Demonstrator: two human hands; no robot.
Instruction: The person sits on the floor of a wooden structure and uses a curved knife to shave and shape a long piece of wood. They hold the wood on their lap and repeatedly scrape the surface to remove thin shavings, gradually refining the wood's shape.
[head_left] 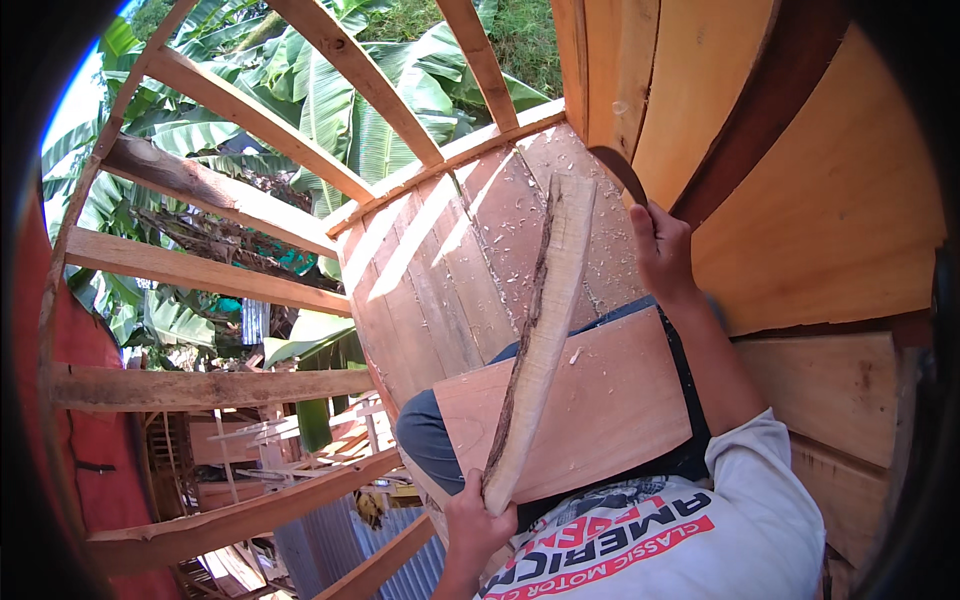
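A long wooden strip (545, 330) with a rough bark edge slants up and away from me across my lap. My left hand (478, 525) is closed around its near end. At the right, my right hand (662, 245) is raised and closed on a machete (622, 172), whose dark, round-tipped blade points up and left, apart from the strip. The machete's handle is hidden inside my fingers. A flat wooden board (625, 395) lies over my thighs under the strip, with a small shaving on it.
Pale shavings are scattered over the plank floor (430, 260) ahead. Open wooden railing slats (200, 280) run along the left, with banana leaves (330, 110) beyond. A plank wall (800, 220) rises close to my right arm.
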